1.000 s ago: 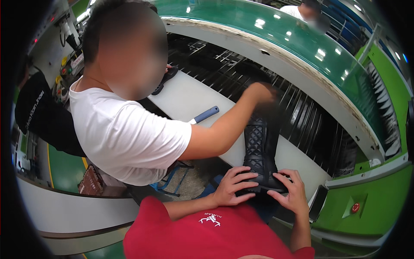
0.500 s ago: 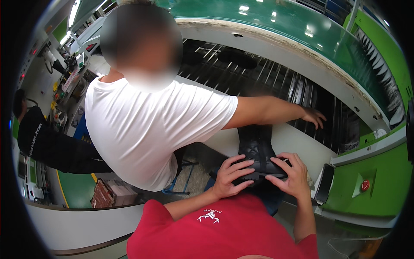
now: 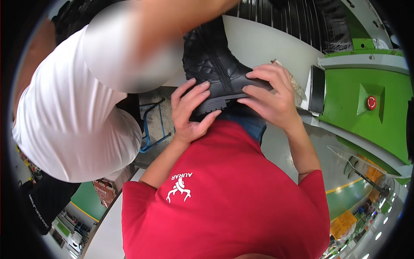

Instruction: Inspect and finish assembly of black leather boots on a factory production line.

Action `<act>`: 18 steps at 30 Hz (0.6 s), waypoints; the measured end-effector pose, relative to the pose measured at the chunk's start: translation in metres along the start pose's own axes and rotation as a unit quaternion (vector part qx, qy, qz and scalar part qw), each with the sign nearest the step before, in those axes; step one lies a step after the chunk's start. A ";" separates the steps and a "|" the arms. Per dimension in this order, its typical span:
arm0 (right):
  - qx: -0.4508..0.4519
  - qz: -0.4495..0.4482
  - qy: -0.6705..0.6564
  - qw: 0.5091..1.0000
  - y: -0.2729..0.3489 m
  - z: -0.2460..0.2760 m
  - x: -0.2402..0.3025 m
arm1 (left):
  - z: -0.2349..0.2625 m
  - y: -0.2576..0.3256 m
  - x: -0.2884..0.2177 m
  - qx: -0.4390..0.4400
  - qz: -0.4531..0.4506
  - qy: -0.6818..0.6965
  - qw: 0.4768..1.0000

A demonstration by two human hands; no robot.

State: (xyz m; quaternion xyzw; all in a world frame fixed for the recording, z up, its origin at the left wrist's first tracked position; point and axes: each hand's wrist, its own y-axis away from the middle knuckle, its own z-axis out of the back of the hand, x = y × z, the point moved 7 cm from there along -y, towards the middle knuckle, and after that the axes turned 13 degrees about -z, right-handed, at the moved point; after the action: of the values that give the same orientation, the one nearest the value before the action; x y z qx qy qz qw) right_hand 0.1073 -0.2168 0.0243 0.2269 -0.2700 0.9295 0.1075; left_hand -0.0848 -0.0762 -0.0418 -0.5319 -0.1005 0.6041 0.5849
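a red short-sleeved shirt [image 3: 241, 194] bears a white antlered emblem [image 3: 180, 186].

Green floor [image 3: 88, 199], yellow stripe [image 3: 83, 212], lower left. Pale worktop [image 3: 258, 41], upper centre. Green machine housing [image 3: 343, 101], right; red button [image 3: 371, 102]. Yellow crates [image 3: 343, 224], lower right.

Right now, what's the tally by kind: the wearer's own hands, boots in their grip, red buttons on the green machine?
Hands: 2 (left hand, right hand)
Boot: 1
Red button: 1
Total: 4
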 end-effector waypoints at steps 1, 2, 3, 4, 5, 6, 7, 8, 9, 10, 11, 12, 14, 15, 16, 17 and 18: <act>-0.018 -0.005 -0.018 1.000 0.005 -0.003 0.001 | 0.000 0.002 0.001 0.002 -0.001 0.002 1.000; -0.014 -0.013 -0.017 1.000 0.008 -0.007 0.001 | -0.001 0.002 0.000 0.005 -0.003 0.003 1.000; -0.031 -0.006 -0.019 0.999 0.011 -0.008 0.004 | -0.002 0.004 0.000 0.008 0.001 0.007 1.000; -0.049 0.002 -0.020 0.999 0.014 -0.007 0.005 | -0.002 0.005 0.000 0.004 -0.001 0.004 1.000; -0.040 -0.009 -0.026 0.999 0.013 -0.006 0.003 | -0.002 0.006 0.000 -0.001 -0.003 0.000 1.000; -0.038 -0.013 -0.026 0.999 0.013 -0.007 0.001 | -0.002 0.007 0.000 0.001 0.000 0.003 1.000; -0.033 -0.015 -0.040 0.999 0.014 -0.007 -0.001 | -0.002 0.007 -0.001 0.001 -0.004 0.003 1.000; -0.028 -0.016 -0.055 0.998 0.014 -0.007 -0.002 | -0.001 0.006 0.000 0.001 -0.008 0.003 1.000; -0.021 -0.018 -0.043 0.999 0.010 -0.007 0.001 | 0.000 0.005 0.002 -0.001 -0.008 0.010 1.000; -0.017 -0.020 -0.044 0.999 0.008 -0.004 0.003 | -0.001 0.007 0.003 -0.001 -0.004 0.011 1.000; 0.001 -0.035 -0.033 0.999 0.006 -0.004 0.005 | -0.002 0.008 0.002 -0.004 -0.006 0.015 1.000; 0.018 -0.048 -0.024 0.998 0.003 -0.005 0.006 | -0.001 0.009 0.003 -0.007 -0.010 0.018 1.000; 0.039 -0.063 -0.020 0.997 -0.003 -0.002 0.006 | -0.001 0.009 0.005 -0.012 -0.011 0.024 1.000; 0.056 -0.078 -0.015 0.995 -0.007 -0.002 0.006 | -0.001 0.010 0.006 -0.018 -0.011 0.026 0.999; 0.059 -0.079 -0.017 0.995 -0.013 0.001 0.008 | 0.000 0.011 0.006 -0.023 -0.011 0.029 0.999; 0.078 -0.160 -0.045 0.983 -0.021 0.001 0.001 | -0.002 0.012 0.005 -0.023 -0.007 0.029 0.999; 0.095 -0.242 -0.069 0.963 -0.022 0.002 -0.008 | -0.002 0.013 0.006 -0.054 0.010 0.046 0.997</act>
State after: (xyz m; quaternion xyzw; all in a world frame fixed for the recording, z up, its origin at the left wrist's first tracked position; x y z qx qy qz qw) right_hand 0.1224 -0.1998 0.0320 0.3584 -0.1240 0.8794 0.2878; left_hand -0.0900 -0.0759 -0.0557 -0.5908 -0.1008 0.5782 0.5536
